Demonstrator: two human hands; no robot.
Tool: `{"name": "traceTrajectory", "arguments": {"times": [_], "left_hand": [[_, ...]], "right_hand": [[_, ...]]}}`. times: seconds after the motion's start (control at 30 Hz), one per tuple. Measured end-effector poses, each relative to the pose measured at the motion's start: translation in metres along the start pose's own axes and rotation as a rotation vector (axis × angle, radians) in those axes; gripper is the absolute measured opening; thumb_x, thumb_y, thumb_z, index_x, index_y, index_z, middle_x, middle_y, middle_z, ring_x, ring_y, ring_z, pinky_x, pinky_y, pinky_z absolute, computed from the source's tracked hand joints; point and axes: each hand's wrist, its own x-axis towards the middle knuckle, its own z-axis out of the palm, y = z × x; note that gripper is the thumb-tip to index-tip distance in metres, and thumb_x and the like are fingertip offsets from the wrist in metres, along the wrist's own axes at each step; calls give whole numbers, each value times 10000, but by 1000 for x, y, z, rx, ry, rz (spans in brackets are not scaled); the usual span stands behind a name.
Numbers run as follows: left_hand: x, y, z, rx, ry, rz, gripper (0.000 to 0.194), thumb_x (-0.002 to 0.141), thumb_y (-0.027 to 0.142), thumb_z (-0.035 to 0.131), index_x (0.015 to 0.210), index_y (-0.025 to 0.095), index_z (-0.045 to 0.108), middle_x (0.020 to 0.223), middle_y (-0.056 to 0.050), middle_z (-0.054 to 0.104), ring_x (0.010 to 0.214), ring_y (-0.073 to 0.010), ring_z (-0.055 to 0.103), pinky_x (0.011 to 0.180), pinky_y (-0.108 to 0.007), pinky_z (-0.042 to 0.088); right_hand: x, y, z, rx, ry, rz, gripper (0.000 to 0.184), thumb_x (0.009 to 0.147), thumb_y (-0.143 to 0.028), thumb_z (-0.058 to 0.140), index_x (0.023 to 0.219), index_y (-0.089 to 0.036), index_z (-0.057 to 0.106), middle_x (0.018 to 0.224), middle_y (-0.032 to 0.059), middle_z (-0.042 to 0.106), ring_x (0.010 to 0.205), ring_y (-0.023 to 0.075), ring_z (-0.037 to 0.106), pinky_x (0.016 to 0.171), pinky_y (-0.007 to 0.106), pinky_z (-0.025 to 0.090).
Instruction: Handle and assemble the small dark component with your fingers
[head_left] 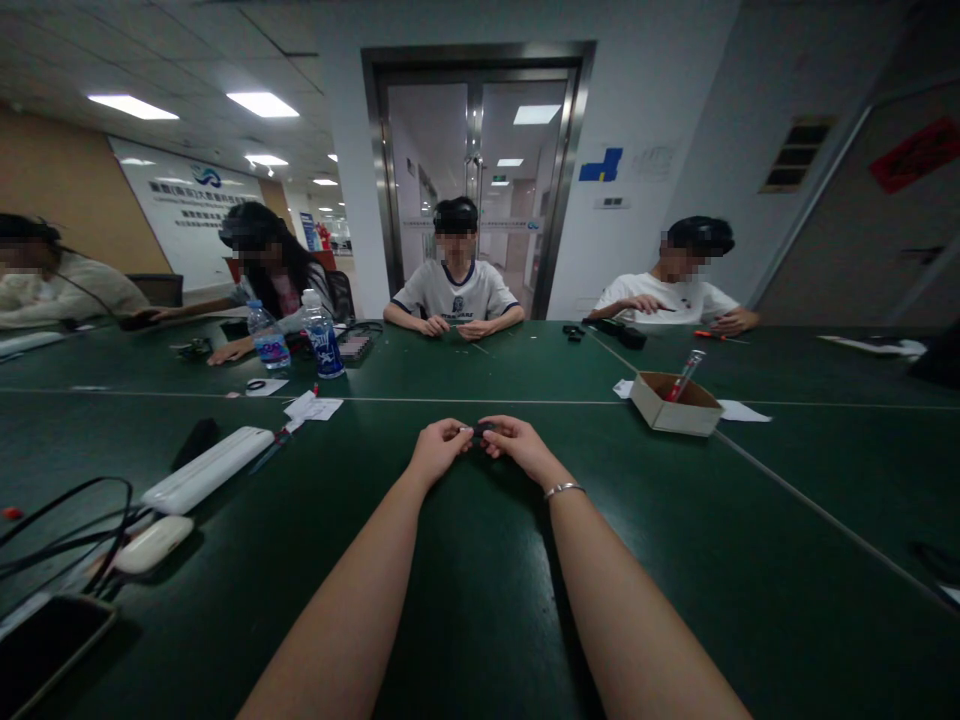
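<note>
A small black object [481, 432] is held between my two hands just above the green table [480, 560]; its kind is too small to make out. My left hand [442, 447] pinches its left end between thumb and fingers. On the other end, my right hand [519, 446] grips it the same way, with a silver bracelet [564, 489] round that wrist. The fingertips of both hands nearly meet and cover part of the object.
To the left lie a white power strip [210, 468], a white case [155, 544], black cables and a phone [52, 640]. Two bottles [322, 335] stand farther back. A cardboard box [675, 405] holding a red-handled tool sits at right. Several people with headsets sit across the table.
</note>
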Motion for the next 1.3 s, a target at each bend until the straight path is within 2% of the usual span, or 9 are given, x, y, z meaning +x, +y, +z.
{"name": "traceTrajectory", "arguments": {"times": [0.37,0.73,0.93,1.1,1.3], "left_hand": [[2,-1,-1,67,-9,-26,461,778,581,556,732,132,652,589,-42,624,525,-132,547,524,-243,410],[1,6,-1,138,-13,-65,495,799,601,492,624,152,606,490,-7,548,444,-115,481,516,-245,371],[2,2,-2,128,-34,-23,460,804,580,494,665,157,609,546,-15,579,500,-125,516,541,-247,394],[1,0,0,82,-1,27,343,745,492,623,830,160,633,688,-31,633,627,-144,573,582,-247,435],[1,-1,0,11,3,80,342,690,395,707,934,170,624,848,-44,632,697,-138,587,594,-236,468]], "right_hand": [[-3,-1,0,-3,-14,-28,452,682,-326,795,1069,-139,656,709,24,659,573,111,581,589,256,507],[-4,-3,-1,4,-44,-31,441,685,-285,784,1087,-158,657,740,11,649,610,114,587,621,259,511],[-3,-2,0,23,-33,-23,452,672,-317,794,1068,-146,664,714,9,643,583,103,572,600,245,498],[-2,-2,1,57,-19,-2,435,672,-336,805,1032,-129,673,697,24,653,585,109,575,566,232,485],[0,-2,1,82,3,29,392,697,-313,801,1008,-113,671,679,34,657,568,108,579,556,225,492]]}}
